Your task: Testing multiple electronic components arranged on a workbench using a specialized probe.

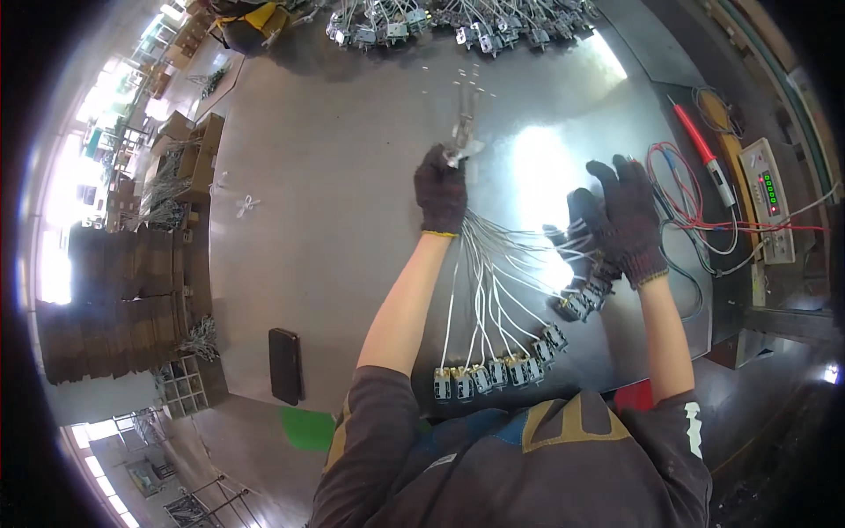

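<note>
My left hand (441, 192), in a dark knit glove, is closed round the upper end of a bundle of white wires (480, 295). A blurred pale end of the bundle sticks out beyond its fingers. From this hand the wires fan toward me and to the right, each ending in a small metal connector. One row of connectors (498, 373) lies along the near table edge, and another cluster (581, 299) lies below my right hand. My gloved right hand (629, 220) has its fingers spread over the right-hand wires; whether it touches them is unclear.
Piles of similar wired connectors (493, 31) stand along the far edge of the metal table (308, 176). A black phone-like slab (285, 365) lies at the near left. On the right are a red probe (695, 132), cables and a meter with a lit display (767, 189).
</note>
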### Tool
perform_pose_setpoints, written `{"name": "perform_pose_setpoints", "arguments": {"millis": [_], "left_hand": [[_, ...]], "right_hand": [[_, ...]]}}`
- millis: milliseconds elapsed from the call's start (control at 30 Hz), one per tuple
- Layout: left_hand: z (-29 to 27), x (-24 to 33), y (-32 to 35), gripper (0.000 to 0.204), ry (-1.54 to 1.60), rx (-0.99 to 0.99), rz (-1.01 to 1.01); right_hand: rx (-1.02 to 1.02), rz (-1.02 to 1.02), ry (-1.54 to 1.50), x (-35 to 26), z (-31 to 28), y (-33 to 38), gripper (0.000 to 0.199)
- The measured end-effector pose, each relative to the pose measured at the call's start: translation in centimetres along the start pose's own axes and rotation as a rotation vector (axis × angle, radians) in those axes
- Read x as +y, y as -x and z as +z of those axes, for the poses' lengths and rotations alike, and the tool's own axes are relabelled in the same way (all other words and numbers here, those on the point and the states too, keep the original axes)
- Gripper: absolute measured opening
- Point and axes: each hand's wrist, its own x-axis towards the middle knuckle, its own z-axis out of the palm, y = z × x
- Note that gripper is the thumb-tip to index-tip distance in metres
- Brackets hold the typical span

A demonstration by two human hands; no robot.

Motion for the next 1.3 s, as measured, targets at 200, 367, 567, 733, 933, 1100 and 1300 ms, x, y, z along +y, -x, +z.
{"name": "perform_pose_setpoints", "arguments": {"millis": [200, 367, 567, 733, 933, 1100, 1300], "left_hand": [[3.7, 4.8, 2.2, 0.015, 0.071, -0.115, 0.046], [4.7, 1.7, 2.5, 0.019, 0.163, -0.128, 0.089], [6.0, 4.1, 3.1, 0.018, 0.043, -0.015, 0.180], [8.4, -3.3, 0.6, 0.029, -0.269, -0.021, -0.566], [9.7, -7.5, 1.1, 0.039, 0.085, -0.114, -0.309], [12.0, -2.0, 2.9, 0.044, 0.044, 0.014, 0.047], [7.4, -2.6, 1.5, 0.033, -0.361, -0.155, 0.123]], "right_hand": [[-0.120, 0.013, -0.991, -7.8, -2.0, -3.3, 0.086], [-0.266, -0.034, -1.598, -12.7, -0.1, -9.2, 0.052], [-0.110, -0.038, -1.427, -13.4, -0.2, -8.4, 0.021], [-0.014, -0.159, -1.427, -17.4, -1.3, -6.5, 0.030], [0.212, -0.521, -0.879, -14.6, 0.8, -7.6, 0.030], [0.420, -0.276, -0.821, -10.4, 3.2, -10.7, 0.027], [0.286, -0.214, -1.065, -12.3, 2.4, -11.7, 0.028]]}}
